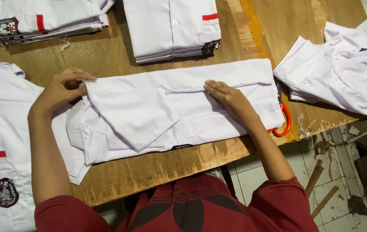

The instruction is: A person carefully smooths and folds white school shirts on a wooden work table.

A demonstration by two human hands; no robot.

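While pinching the white shirt (179,107), left hand (61,88) fingers clenched; right hand (230,99) fingers flat, released.

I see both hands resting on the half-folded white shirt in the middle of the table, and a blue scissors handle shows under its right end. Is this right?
Not quite. The head view shows that the handle under the right end of the white shirt is red-orange, not blue. The rest holds: the left hand and right hand both rest on that shirt on the table.

a small black label (181,147) sits at the near hem of the white shirt (170,107).
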